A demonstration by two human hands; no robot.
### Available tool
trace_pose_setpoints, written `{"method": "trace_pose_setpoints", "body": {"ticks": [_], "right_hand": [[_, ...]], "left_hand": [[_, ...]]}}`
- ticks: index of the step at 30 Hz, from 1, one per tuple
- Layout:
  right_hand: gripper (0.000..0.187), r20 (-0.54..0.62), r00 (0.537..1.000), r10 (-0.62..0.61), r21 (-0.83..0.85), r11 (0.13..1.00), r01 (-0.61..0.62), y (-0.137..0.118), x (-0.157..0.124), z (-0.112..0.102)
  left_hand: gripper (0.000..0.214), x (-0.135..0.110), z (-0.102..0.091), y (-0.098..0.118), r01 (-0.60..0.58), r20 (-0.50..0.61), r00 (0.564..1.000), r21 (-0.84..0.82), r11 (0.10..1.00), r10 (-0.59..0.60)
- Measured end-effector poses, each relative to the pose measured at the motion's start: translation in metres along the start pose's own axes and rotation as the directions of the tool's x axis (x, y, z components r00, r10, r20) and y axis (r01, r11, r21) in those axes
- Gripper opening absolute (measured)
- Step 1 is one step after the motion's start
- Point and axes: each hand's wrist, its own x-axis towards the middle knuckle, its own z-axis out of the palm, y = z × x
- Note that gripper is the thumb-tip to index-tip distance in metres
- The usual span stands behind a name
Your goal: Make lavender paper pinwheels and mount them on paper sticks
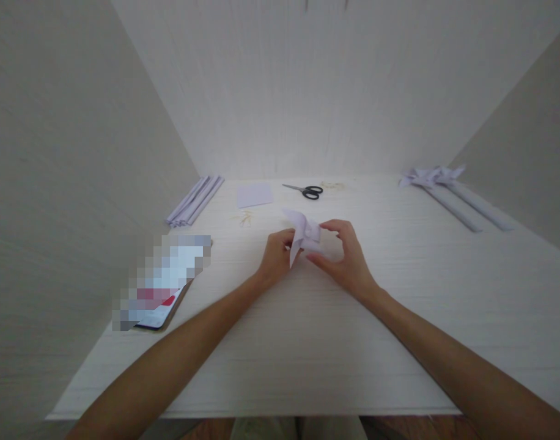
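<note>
A pale lilac paper pinwheel [299, 237] with folded blades is held up just above the tabletop, in front of me. My left hand [279, 253] grips it from behind and from the left, its fingertips partly hidden by the paper. On the other side, my right hand [346, 260] is curved in a C, with the index fingertip at the upper right edge of the pinwheel and the thumb at its lower edge. Black-handled scissors [310, 191] lie flat beyond both hands. A square of lilac paper [255, 195] rests to their left.
Rolled paper sticks [195, 201] lie at the back left, and a phone [170, 284] lies nearer me. Small loose pale strands [246, 218] and more strands [332, 185] are scattered near the scissors. Two pinwheels on sticks [454, 198] lie back right. Panels enclose the white table [280, 366].
</note>
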Motion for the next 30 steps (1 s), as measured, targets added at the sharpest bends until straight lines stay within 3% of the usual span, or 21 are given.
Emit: {"method": "trace_pose_setpoints", "body": {"ticks": [6, 15, 30], "right_hand": [[0.046, -0.01, 1.0, 0.0, -0.025, 1.0, 0.0, 0.0033, 0.0003, 0.0018], [0.047, -0.003, 0.991, 0.134, 0.084, 0.987, -0.134, 0.0082, 0.0, 0.0022], [0.051, 0.024, 0.989, 0.148, 0.097, 0.984, -0.15, 0.0076, -0.0007, 0.0017]], "left_hand": [[0.024, -0.0005, 0.004, 0.0035, -0.036, 0.061, 0.998, 0.012, 0.999, 0.035], [0.021, -0.0017, 0.0043, 0.0027, -0.047, 0.042, 0.998, 0.046, 0.998, 0.045], [0.023, -0.0039, 0.0055, 0.004, -0.116, 0.008, 0.993, 0.113, 0.987, 0.116]]}}
